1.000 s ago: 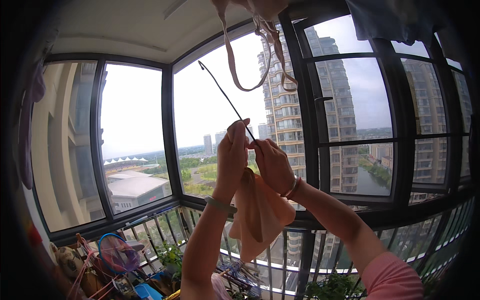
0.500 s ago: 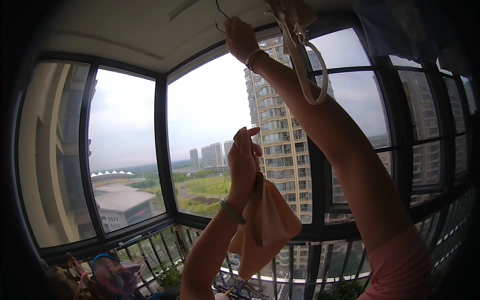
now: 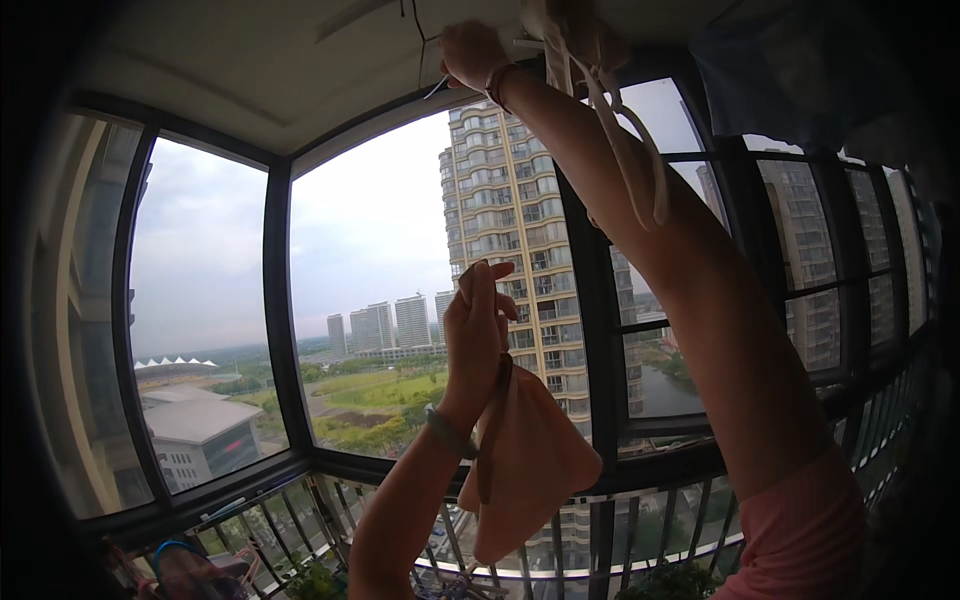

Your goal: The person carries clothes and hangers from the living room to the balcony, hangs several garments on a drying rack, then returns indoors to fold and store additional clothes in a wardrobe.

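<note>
My left hand (image 3: 480, 330), a green bangle at its wrist, is raised mid-view. From it hangs a peach-coloured cloth (image 3: 535, 450), gathered at the top and loose below; some of the fingers stick out to the right. High up near the ceiling, my right hand (image 3: 473, 55) has its fingers curled together. A thin pale tip pokes out below it, but what it belongs to is hidden. Close to those fingers a thin dark wire (image 3: 421, 45) dangles. Beside my right forearm hang a pale bag-like piece (image 3: 580, 35) and its looped strap (image 3: 640, 165).
Dark window frames (image 3: 280, 310) and a railing (image 3: 260, 520) enclose the balcony. Dark hanging fabric (image 3: 790, 80) fills the upper right. At the lower left are pink and blue hangers or hoops (image 3: 185, 565), with a green plant (image 3: 315, 580) nearby.
The view has shifted, so the windows and buildings sit further left. My right hand has come away from the wire's bend, and a pale tip now shows beneath it. My left hand still holds the cloth.
</note>
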### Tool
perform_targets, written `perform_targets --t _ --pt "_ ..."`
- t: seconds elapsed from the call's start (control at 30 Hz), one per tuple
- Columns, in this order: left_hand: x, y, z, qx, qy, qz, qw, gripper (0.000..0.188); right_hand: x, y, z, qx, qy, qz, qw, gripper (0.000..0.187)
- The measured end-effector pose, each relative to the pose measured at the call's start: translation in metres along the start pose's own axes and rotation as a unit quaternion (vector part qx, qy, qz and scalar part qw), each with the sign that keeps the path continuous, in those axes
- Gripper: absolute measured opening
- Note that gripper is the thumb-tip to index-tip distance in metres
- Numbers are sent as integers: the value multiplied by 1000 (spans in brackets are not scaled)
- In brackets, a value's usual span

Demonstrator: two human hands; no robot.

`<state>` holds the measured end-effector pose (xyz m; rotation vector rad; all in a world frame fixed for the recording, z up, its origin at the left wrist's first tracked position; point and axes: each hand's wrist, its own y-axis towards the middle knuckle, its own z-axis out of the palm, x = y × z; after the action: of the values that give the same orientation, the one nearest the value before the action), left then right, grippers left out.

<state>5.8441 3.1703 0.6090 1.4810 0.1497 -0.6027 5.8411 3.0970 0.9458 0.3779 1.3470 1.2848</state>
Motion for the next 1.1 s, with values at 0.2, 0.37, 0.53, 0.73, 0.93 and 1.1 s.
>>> perform_targets --t 0.2,0.37,0.53,0.73,0.93,1.1 --pt "-8 4 35 23 -51 26 998 39 22 -58 -47 -79 122 28 989 30" --pt "-29 13 42 18 -71 98 992 41 86 -115 -154 -191 -140 -302 924 23" --pt "-54 14 104 66 -124 112 984 40 49 -95 -253 -207 -204 -237 927 33" --pt "-21 6 153 99 -175 43 979 36 -60 -76 -356 -260 -242 -247 901 34" --pt "3 4 194 139 -216 -44 965 41 -247 -51 -434 -242 -347 117 899 38" --pt "14 10 268 233 -285 -121 922 60 -280 -117 -411 -33 -18 373 927 47"
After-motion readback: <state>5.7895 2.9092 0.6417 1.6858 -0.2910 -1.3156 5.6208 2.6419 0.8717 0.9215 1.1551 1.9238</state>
